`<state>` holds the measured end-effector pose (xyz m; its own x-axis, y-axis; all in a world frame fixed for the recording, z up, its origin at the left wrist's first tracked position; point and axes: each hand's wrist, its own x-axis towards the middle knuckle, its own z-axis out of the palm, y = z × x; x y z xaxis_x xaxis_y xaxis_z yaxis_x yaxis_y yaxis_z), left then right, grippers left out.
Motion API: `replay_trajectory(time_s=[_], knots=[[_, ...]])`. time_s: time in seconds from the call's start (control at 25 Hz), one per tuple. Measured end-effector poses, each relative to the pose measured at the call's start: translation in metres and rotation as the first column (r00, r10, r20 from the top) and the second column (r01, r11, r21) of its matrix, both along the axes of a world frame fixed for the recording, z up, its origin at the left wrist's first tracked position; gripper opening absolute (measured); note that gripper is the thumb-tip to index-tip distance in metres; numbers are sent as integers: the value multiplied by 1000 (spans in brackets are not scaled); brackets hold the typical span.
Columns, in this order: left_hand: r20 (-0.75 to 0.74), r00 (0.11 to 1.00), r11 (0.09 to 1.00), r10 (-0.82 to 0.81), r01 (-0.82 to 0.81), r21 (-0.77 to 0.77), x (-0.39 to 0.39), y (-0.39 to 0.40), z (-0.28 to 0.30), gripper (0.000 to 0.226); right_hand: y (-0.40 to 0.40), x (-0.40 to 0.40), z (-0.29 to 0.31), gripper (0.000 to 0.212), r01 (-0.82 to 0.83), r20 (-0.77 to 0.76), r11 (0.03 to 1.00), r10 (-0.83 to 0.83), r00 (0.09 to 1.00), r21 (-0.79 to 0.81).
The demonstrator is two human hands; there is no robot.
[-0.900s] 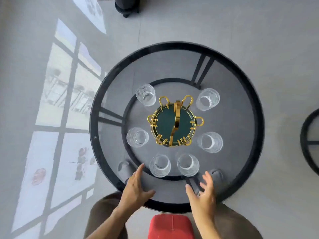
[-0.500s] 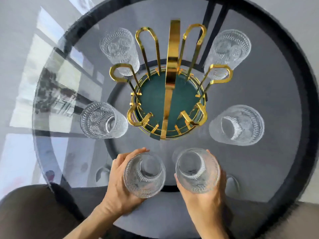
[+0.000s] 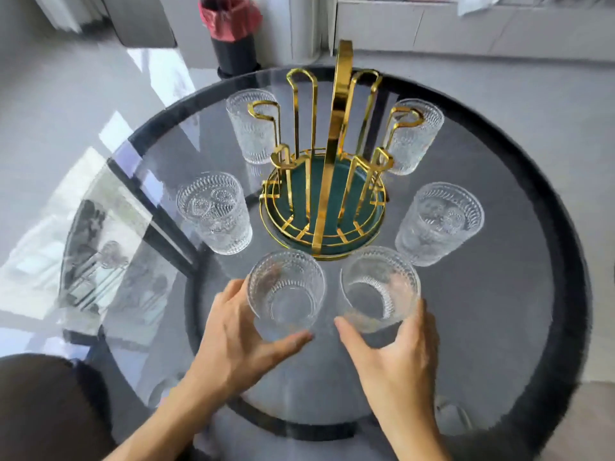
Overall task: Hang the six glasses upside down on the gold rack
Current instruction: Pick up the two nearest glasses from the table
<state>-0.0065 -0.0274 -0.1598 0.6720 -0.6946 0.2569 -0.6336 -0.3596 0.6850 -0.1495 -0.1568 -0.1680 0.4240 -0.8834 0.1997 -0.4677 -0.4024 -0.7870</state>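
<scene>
The gold rack [image 3: 327,181] with a green base stands upright in the middle of the round glass table [image 3: 499,294]; its hooks are bare. Several ribbed clear glasses stand upright around it. My left hand [image 3: 239,341] is wrapped around the near-left glass [image 3: 286,294]. My right hand [image 3: 396,357] grips the near-right glass [image 3: 379,291]. Further glasses stand at the left [image 3: 214,212], far left [image 3: 253,124], far right [image 3: 412,136] and right [image 3: 437,222] of the rack.
The table has a black rim [image 3: 565,261] and black frame bars under the glass. A black bin with a red bag [image 3: 233,34] stands on the floor beyond the table. White cabinets [image 3: 466,24] line the far wall.
The view has dropped closer and tilted forward. Both hands went from hovering at the table's near edge to closing around the two nearest glasses.
</scene>
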Motion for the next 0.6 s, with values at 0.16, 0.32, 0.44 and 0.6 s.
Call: replay_trajectory(time_s=[0.16,0.32,0.44,0.6], knots=[[42,999,1000,-4,4,8,-1,-2,-1,84,1,-2,4,89,-21,9,1000,21,1000,17],[0,1000,1000,25,-25,3,-4,5,-3,84,2,-6,7,88,-40,35,998,39,999,40],[-61,997,999,49,-49,8,-3,4,-3,78,2,-6,6,86,-47,55,995,43,998,92],[-132,991,999,28,-30,-15,-3,4,-2,71,3,-4,10,86,-50,71,993,42,997,108]])
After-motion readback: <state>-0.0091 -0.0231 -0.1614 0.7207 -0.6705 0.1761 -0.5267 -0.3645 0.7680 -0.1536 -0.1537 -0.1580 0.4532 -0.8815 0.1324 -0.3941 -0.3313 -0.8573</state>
